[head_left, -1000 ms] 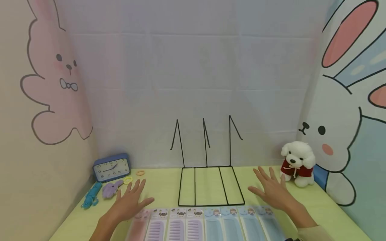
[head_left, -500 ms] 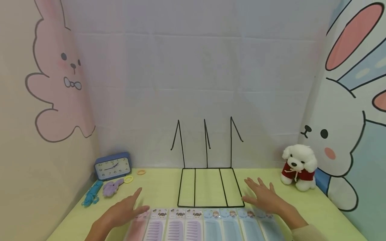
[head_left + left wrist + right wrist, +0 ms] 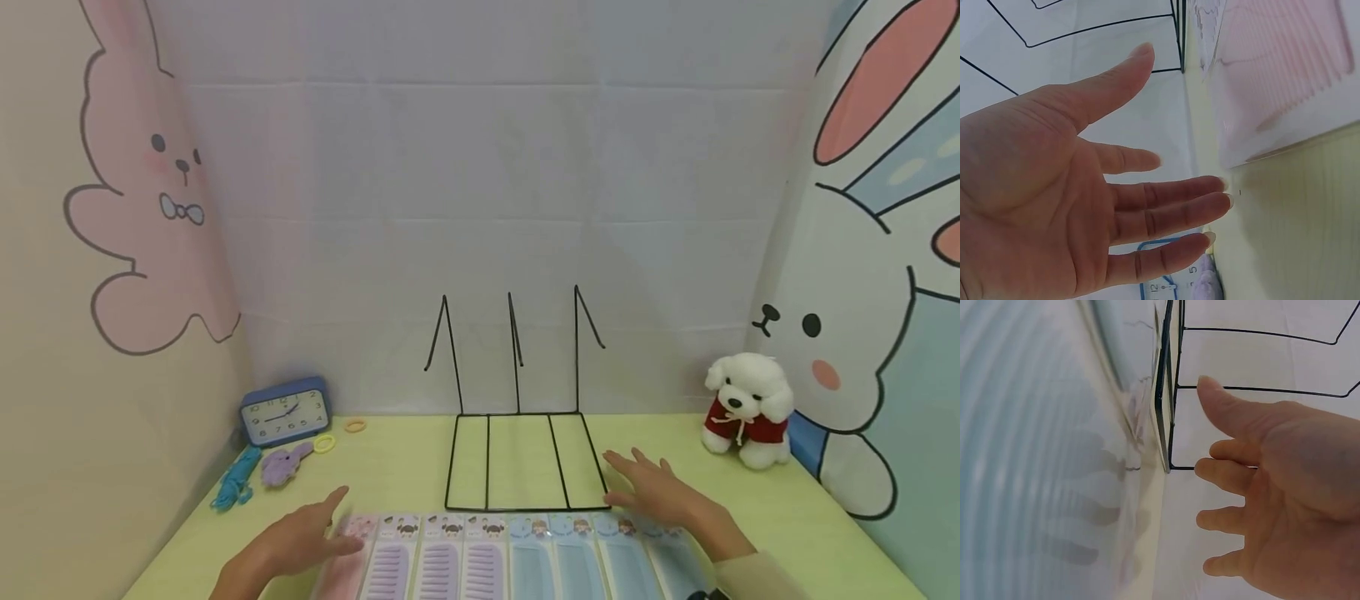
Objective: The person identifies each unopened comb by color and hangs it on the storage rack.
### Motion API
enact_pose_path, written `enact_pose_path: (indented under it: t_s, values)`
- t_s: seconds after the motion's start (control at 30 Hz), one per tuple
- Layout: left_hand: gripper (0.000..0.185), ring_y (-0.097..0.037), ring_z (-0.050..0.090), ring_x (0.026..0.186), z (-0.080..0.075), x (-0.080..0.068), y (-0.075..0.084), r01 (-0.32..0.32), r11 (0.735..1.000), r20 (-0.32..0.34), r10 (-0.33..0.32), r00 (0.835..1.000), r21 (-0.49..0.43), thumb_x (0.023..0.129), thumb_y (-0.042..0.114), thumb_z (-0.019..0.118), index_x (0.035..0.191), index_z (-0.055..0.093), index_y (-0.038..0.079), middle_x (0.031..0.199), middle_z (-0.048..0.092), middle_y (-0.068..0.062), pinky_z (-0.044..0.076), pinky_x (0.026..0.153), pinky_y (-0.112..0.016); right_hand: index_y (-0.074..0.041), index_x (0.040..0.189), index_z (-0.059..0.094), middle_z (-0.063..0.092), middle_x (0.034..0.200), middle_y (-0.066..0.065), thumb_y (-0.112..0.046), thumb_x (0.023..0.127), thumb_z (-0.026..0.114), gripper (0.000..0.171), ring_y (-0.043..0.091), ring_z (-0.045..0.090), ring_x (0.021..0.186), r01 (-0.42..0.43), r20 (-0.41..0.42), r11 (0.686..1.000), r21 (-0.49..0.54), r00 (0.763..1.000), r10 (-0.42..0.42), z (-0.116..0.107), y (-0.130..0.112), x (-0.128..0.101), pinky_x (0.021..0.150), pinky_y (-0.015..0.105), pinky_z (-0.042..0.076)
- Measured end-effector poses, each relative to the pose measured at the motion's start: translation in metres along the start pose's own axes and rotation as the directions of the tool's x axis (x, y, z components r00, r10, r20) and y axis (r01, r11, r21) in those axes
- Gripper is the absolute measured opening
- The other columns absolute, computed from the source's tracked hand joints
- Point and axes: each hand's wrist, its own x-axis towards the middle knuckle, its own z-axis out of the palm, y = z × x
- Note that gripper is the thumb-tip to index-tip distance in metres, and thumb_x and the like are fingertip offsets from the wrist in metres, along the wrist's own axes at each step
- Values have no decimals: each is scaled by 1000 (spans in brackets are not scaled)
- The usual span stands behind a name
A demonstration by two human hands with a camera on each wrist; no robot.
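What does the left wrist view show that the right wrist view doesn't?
Only the left wrist view shows the left hand, a pink package, part of the clock and the purple toy. Only the right wrist view shows the right hand and a blue package up close. Both share the black rack, the table and the white backdrop.

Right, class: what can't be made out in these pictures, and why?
Head view: comb packs, lower ends cut off by the bottom edge.
Head view: any lettering on the comb packs, too small.
Head view: top of the rightmost blue pack, partly behind the right hand.
Left wrist view: much of the clock, behind the left hand and cut off below.
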Motion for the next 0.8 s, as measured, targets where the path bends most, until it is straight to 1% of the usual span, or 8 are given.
enact_pose_path:
  t_s: [0.1, 0.17, 0.23, 0.3, 0.4, 0.6, 0.73, 0.8]
  values:
    - [66, -31, 64, 98, 0, -2, 1, 39, 999, 44, -40, 998, 28, 86, 42, 77, 132, 56, -1, 104, 69, -13, 48, 90, -58, 5, 150, 39, 38, 152, 28, -33, 95, 69, 74, 59, 16, 141, -9, 10, 1000, 11, 1000, 8, 1, -1, 1, 102, 81, 6]
    - [48, -24, 59, 87, 2, -4, 0, 62, 997, 75, -66, 995, 51, 87, 41, 77, 115, 62, 4, 94, 66, -5, 50, 83, -51, 5, 150, 39, 38, 152, 28, -31, 94, 70, 73, 59, 16, 141, -16, 25, 1000, 14, 1000, 16, 2, -2, 5, 103, 81, 6]
    - [37, -22, 54, 81, 3, -5, -1, 76, 995, 97, -82, 992, 65, 87, 39, 77, 99, 61, 8, 88, 61, -1, 48, 78, -45, 4, 149, 41, 39, 152, 27, -30, 94, 71, 72, 58, 17, 142, -26, 42, 1000, 3, 999, 26, 4, -2, 7, 104, 80, 8]
    - [34, -21, 50, 77, 5, -5, -1, 88, 994, 111, -95, 989, 65, 86, 37, 78, 92, 59, 9, 82, 56, -1, 44, 73, -42, 4, 148, 43, 41, 151, 26, -29, 94, 71, 70, 57, 19, 142, -31, 54, 999, -19, 998, 32, 6, -2, 9, 104, 80, 10]
    - [33, -20, 50, 75, 6, -5, -2, 101, 993, 116, -108, 987, 66, 83, 35, 81, 88, 59, 11, 79, 55, -1, 41, 71, -40, 4, 146, 45, 43, 150, 25, -29, 93, 71, 67, 57, 22, 141, -26, 53, 998, -54, 998, 29, 8, -1, 10, 103, 80, 13]
    - [35, -20, 51, 76, 6, -6, -3, 126, 989, 125, -135, 983, 76, 82, 35, 82, 89, 59, 11, 80, 55, -2, 40, 71, -40, 1, 144, 50, 51, 144, 23, -26, 94, 72, 61, 55, 27, 140, -22, 53, 998, -50, 998, 25, 9, -2, 8, 104, 78, 16]
    - [34, -20, 50, 76, 5, -7, -2, 127, 989, 107, -135, 985, 82, 80, 33, 83, 88, 58, 11, 80, 55, -1, 40, 70, -39, -1, 139, 56, 57, 139, 20, -25, 92, 73, 55, 54, 33, 137, -12, 62, 996, -85, 998, 18, 10, -5, 9, 104, 77, 22]
    - [34, -20, 50, 76, 5, -7, -3, 123, 989, 96, -131, 987, 87, 80, 31, 84, 88, 58, 11, 79, 55, -1, 40, 70, -39, -4, 134, 59, 59, 135, 18, -25, 92, 74, 49, 54, 37, 135, -4, 69, 993, -119, 998, 12, 11, -5, 11, 103, 76, 25]
